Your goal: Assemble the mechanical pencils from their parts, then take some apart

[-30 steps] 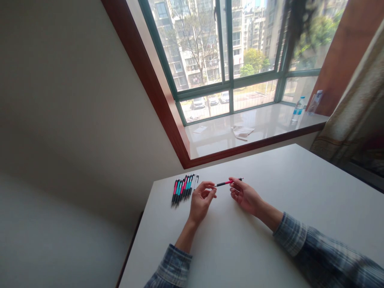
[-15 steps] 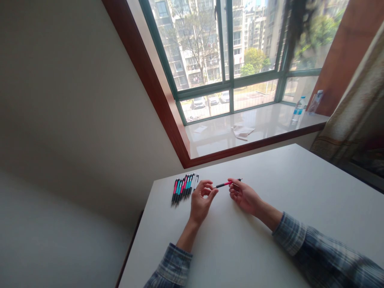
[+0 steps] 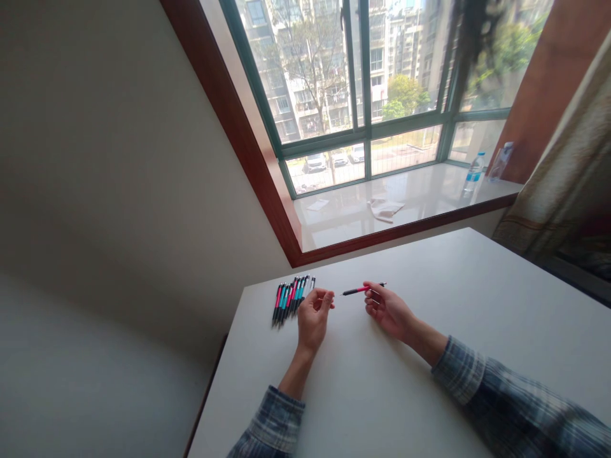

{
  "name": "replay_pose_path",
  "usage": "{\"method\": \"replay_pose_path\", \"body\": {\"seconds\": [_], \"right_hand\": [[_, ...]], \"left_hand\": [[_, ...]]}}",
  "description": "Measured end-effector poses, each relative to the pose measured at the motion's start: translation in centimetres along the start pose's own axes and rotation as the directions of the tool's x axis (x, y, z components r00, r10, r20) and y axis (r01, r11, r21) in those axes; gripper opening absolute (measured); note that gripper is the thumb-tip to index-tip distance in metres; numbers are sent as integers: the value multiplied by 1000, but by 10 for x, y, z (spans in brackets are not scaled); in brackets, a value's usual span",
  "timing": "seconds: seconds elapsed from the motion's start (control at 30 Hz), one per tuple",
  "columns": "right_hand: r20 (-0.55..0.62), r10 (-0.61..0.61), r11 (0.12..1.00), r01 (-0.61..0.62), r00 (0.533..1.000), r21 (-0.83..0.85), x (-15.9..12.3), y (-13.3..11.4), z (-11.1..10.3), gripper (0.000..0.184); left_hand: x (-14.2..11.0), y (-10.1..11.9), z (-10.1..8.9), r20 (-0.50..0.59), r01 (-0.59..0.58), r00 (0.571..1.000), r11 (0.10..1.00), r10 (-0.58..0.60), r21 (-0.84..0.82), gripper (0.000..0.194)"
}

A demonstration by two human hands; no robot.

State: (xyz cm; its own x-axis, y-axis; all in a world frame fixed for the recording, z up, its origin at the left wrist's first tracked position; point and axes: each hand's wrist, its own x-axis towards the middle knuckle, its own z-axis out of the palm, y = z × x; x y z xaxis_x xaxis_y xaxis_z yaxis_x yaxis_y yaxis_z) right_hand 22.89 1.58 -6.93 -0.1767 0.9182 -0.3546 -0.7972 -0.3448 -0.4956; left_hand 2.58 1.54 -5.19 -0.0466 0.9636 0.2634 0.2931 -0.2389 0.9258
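A pink and black pen lies across the fingers of my right hand, pinched between thumb and fingertips. Its thin tip points left, and its clip end sticks out past my fingers. My left hand is just left of that tip, apart from it. Thumb and fingers there are pressed together; whatever they hold, if anything, is too small to make out. Just beyond the left hand lies a row of several pens in pink, teal and white with black grips, side by side and partly hidden by the hand.
Both forearms rest over a white table. Behind it is a window sill with a crumpled pale cloth or wrapper and two plastic bottles, one a blue-labelled bottle. A wall stands at left, a curtain at right.
My left hand has drawn back leftward from the pen's tip, and its thumb and fingers have closed together. The right hand and the pen have hardly moved.
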Motion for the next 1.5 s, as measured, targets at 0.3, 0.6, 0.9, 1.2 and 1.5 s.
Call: {"method": "replay_pose_path", "body": {"seconds": [0.3, 0.6, 0.9, 1.2, 1.5], "right_hand": [[-28, -77, 995, 79, 997, 64, 17, -17, -11, 20], [-25, -102, 992, 104, 994, 68, 23, -25, -13, 22], [-32, -112, 988, 115, 993, 103, 25, -31, -12, 16], [119, 42, 997, -50, 992, 62, 0, -12, 6, 19], [404, 148, 947, -12, 903, -322, -26, 12, 18, 26]], "left_hand": [[39, -8, 9, 29, -166, 986, 922, 166, 349, 12], [85, -27, 36, 99, -119, 992, 769, 72, 628, 13], [75, -14, 31, 109, -207, 978, 808, 177, 551, 23], [20, 13, 30, 200, 149, 976, 930, -84, -336, 52], [2, 26, 9, 225, 253, 964, 748, -141, -614, 38]]}}
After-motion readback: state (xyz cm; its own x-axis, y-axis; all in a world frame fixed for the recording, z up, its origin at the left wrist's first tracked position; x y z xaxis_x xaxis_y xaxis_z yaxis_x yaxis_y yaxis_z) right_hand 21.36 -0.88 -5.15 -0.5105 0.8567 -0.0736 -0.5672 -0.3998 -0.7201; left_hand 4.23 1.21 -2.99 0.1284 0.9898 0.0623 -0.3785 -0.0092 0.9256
